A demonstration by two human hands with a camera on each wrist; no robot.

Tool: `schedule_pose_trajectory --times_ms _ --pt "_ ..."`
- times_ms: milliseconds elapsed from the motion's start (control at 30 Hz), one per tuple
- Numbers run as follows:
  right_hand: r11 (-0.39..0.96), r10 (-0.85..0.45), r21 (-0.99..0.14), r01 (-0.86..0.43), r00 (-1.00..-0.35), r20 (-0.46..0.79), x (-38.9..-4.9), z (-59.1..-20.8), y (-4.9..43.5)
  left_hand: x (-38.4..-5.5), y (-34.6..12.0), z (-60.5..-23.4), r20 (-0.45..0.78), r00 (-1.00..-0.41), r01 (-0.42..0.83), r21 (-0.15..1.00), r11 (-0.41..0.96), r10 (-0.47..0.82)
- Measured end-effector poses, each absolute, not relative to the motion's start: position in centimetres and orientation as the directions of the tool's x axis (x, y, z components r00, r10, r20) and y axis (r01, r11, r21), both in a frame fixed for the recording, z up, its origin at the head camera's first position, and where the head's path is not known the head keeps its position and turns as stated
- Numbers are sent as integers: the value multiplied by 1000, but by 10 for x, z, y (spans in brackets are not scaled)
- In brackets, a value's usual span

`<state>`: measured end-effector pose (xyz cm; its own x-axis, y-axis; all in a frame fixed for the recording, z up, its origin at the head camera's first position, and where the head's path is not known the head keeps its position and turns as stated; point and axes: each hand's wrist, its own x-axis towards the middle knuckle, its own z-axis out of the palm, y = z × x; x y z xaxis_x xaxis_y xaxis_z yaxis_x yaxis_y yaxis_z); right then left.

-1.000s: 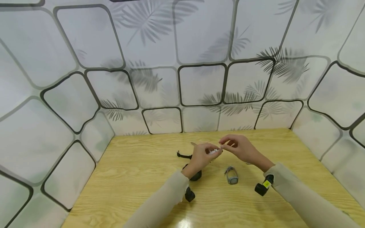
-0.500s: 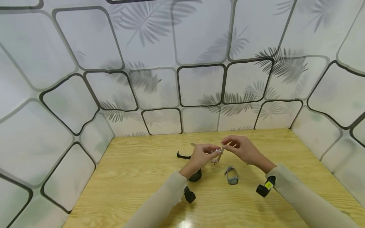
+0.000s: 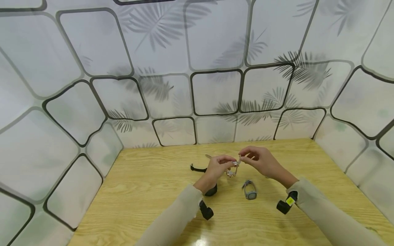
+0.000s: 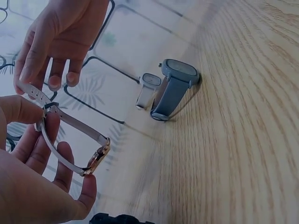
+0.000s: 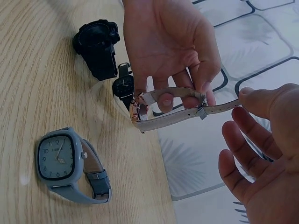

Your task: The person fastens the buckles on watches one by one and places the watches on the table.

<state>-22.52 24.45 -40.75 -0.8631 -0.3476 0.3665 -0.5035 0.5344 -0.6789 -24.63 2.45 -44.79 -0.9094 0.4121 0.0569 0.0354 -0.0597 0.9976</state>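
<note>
On the table (image 3: 138,205), nearest you, the grey watch (image 3: 251,195) lies between your forearms, and the chunky watch (image 5: 96,37) sits partly hidden beneath your left wrist; keep your sleeves (image 3: 176,213) lifted clear of both. The small watch (image 4: 150,80) shows just past the grey one from the left wrist.

Farther out, the gold watch (image 5: 138,109) is held up between your hands. Your left hand (image 3: 214,171) pinches its strap (image 5: 163,120) at the buckle (image 5: 202,112), and your right hand (image 3: 261,161) pinches the free tail (image 5: 223,107) between thumb and finger. The step looks like working the tail at the buckle (whether it is going in or coming out, I cannot tell). Either way, let the left pinch be your anchor and do the moving with the right. Pull in line with the strap, not sideways, or the tail may crease against the metal. The case hangs low, near your left little finger, so rest it there; otherwise its weight could twist the loop.

The slim watch (image 5: 123,87) lies beside your left hand. The patterned wall (image 3: 215,92) stands well beyond, so you can raise the buckle for a better look.
</note>
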Motion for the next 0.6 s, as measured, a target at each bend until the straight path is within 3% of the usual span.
schedule_pose_trajectory --times_ms 600 --pt "542 -341 -669 -508 -861 378 -227 -411 244 -245 27 -452 79 -921 72 997 -32 381"
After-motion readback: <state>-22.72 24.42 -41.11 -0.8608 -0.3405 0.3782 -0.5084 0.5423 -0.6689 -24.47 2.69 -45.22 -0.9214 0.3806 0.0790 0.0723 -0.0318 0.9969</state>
